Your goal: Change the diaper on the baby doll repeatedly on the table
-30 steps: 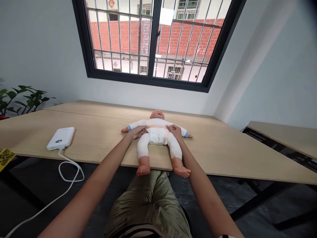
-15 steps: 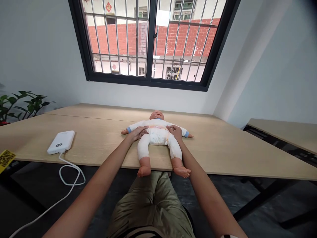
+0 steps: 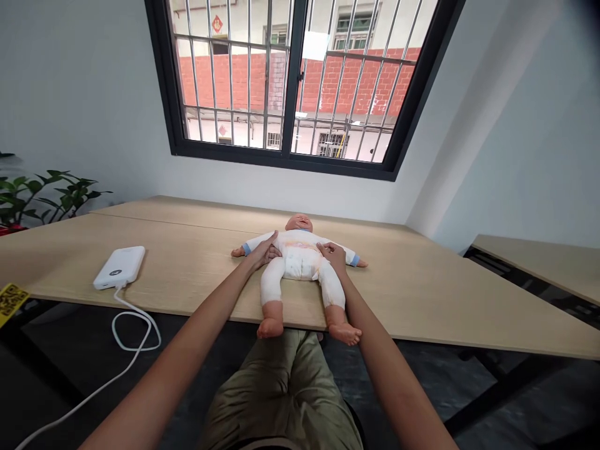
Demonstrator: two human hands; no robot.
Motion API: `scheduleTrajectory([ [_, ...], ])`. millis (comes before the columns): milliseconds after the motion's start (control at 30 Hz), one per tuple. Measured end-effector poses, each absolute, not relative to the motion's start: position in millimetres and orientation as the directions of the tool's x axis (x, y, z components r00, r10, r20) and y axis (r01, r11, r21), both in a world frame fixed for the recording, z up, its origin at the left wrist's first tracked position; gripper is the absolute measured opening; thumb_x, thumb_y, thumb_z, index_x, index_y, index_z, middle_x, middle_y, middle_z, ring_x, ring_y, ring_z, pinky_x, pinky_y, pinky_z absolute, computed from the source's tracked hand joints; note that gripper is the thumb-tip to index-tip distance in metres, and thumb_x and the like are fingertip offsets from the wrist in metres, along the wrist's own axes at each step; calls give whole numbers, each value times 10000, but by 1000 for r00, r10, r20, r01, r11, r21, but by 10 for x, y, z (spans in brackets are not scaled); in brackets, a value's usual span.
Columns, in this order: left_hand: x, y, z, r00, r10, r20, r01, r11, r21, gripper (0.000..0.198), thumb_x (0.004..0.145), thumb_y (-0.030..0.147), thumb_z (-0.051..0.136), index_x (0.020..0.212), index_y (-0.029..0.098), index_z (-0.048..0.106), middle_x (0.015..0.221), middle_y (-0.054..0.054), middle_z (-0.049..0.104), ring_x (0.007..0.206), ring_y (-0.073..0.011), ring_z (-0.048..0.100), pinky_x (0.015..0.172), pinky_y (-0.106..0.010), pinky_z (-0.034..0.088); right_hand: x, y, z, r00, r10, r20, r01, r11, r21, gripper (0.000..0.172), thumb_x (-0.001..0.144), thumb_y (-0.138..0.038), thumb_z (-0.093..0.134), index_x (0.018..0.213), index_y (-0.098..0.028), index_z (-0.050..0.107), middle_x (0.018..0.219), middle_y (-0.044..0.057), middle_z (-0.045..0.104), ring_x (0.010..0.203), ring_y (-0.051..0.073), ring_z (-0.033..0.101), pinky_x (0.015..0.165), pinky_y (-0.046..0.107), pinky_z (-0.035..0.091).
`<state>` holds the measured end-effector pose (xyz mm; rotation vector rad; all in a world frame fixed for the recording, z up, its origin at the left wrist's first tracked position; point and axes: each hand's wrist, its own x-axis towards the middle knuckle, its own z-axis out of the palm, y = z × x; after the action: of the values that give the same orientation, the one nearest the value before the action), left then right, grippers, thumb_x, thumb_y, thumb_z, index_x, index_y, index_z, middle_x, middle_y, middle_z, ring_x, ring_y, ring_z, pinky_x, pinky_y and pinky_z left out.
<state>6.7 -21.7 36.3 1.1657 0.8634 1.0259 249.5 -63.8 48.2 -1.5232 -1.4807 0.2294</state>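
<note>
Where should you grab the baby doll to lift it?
Probably around its waist, one hand from each side. The baby doll lies on its back on the table, arms spread, so its sides are open. The left hand and right hand rest there.

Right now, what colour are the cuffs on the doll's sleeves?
Light blue cuffs on the doll; head view shows them best.
</note>
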Motion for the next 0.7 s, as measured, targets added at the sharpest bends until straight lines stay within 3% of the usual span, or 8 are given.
scheduleTrajectory([
  [100,121,-231,354,258,954,154,-143,-119,982,388,787,517,695,706,164,556,558,7,569,484,-103,480,507,-226,388,2487,-665,507,229,872,434,666,185,-723,372,856,-422,548,834,-88,711,725,100,680,686,173,519,632,254,372],
  [200,172,-260,329,228,946,232,-121,-209,970,286,684,314,789,795,177,564,649,23,596,567,-112,533,564,-215,425,2480,-696,535,223,886,407,669,165,-725,363,865,-409,543,855,-85,705,744,104,684,709,179,531,632,243,378],
  [433,106,-282,386,81,930,358,58,-363,930,214,738,207,638,920,183,527,716,0,569,655,-161,559,657,-276,465,2464,-737,577,221,894,389,681,145,-718,360,877,-420,540,845,-95,691,763,108,680,739,192,546,656,246,399],
  [567,143,-373,640,-24,826,564,185,-551,814,330,764,165,587,1084,202,512,977,-65,593,974,-220,556,933,-347,427,2473,-694,561,222,886,406,679,158,-717,345,848,-450,574,798,-127,682,734,88,670,742,198,559,663,256,414],
  [633,273,-524,770,122,747,654,229,-662,714,287,748,185,639,1028,221,587,1093,-77,610,1091,-245,531,1031,-358,372,2480,-672,546,211,888,408,671,171,-721,321,837,-451,585,779,-147,671,732,63,670,740,190,564,668,252,420],
  [667,362,-621,821,290,682,671,240,-731,639,269,710,171,680,969,231,641,1097,-72,638,1123,-261,529,1069,-371,345,2484,-666,541,205,891,405,663,178,-727,308,837,-442,587,774,-151,665,745,57,674,745,186,569,674,250,424],
  [700,460,-724,858,597,518,612,280,-850,447,324,721,190,681,1037,252,655,1177,-83,630,1188,-292,498,1108,-436,298,2486,-665,538,200,894,400,655,182,-734,295,843,-428,585,772,-151,661,767,57,681,756,182,576,683,249,429],
])
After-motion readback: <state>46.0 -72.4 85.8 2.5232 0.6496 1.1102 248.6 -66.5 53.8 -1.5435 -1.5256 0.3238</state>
